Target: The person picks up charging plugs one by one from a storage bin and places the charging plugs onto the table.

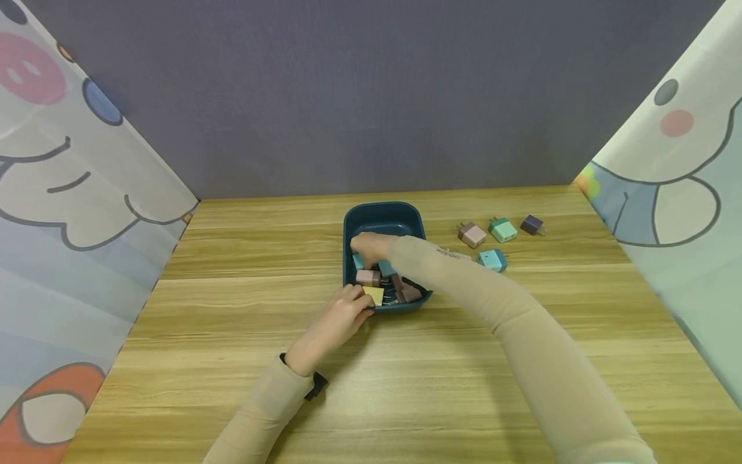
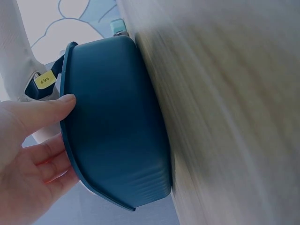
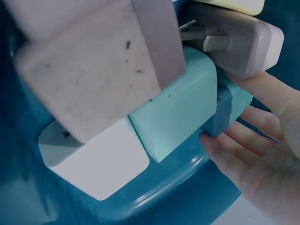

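A dark teal plastic bin (image 1: pixel 384 211) holds several wall chargers in pink, teal, white and yellow. At its near left corner my left hand (image 1: pixel 343 314) grips the rim, thumb outside and fingers inside, as the left wrist view of the bin (image 2: pixel 112 117) shows. My right hand (image 1: pixel 373 246) reaches down inside the bin. In the right wrist view, its thumb and fingers (image 3: pixel 241 152) pinch a two-tone teal charger (image 3: pixel 225 105) near the bin wall. A pink-brown charger (image 3: pixel 239 40) with metal prongs lies just by the thumb. My right forearm hides part of the bin's right side.
Right of the bin, on the wooden table (image 1: pixel 255 258), lie a pink charger (image 1: pixel 472 235), a green one (image 1: pixel 503 229), a dark purple one (image 1: pixel 531 224) and a light blue one (image 1: pixel 491 260). A grey wall (image 1: pixel 382 96) stands behind, with cartoon-printed panels at both sides.
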Demonstrator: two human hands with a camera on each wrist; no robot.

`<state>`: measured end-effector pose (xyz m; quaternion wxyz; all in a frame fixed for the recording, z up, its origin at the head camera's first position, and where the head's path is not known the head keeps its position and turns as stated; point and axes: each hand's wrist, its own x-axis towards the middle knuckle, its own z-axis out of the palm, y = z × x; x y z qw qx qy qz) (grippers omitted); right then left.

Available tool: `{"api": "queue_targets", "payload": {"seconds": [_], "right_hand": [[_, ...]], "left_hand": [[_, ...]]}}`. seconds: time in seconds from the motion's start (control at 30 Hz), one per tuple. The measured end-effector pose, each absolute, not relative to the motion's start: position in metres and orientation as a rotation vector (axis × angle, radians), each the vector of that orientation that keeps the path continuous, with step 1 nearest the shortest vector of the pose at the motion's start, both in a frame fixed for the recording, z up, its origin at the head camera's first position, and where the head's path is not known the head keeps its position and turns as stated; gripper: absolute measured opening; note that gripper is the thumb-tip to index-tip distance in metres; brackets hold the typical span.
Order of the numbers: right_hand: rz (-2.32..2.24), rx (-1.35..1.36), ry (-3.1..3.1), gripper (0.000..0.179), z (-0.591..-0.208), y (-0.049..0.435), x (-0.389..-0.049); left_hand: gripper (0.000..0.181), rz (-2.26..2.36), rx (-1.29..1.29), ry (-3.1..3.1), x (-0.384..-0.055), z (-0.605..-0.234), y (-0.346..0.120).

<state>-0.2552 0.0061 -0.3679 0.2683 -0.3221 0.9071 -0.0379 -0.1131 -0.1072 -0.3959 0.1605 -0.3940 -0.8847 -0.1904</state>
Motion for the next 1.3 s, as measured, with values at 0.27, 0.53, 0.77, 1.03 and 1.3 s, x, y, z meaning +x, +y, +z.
{"api": "queue_targets", "payload": {"seconds": [0.27, 0.53, 0.77, 1.03, 1.3], "right_hand": [[-0.080, -0.832, 2.442, 0.042, -0.368, 0.005, -0.256], [-0.068, -0.812, 2.465, 0.038, -0.359, 0.005, -0.255], [-0.074, -0.844, 2.474, 0.036, -0.353, 0.006, -0.255], [-0.048, -0.878, 2.488, 0.038, -0.346, 0.008, -0.253], [-0.040, -0.837, 2.493, 0.047, -0.336, 0.012, -0.251]], "left_hand": [[0.009, -0.532, -1.129, -2.547, -0.113, -0.397, -0.107], [0.010, -0.545, -1.125, -2.525, -0.114, -0.398, -0.106], [0.011, -0.542, -1.124, -2.520, -0.115, -0.398, -0.106], [0.011, -0.552, -1.122, -2.523, -0.115, -0.398, -0.107], [0.011, -0.576, -1.117, -2.519, -0.114, -0.397, -0.107]]}}
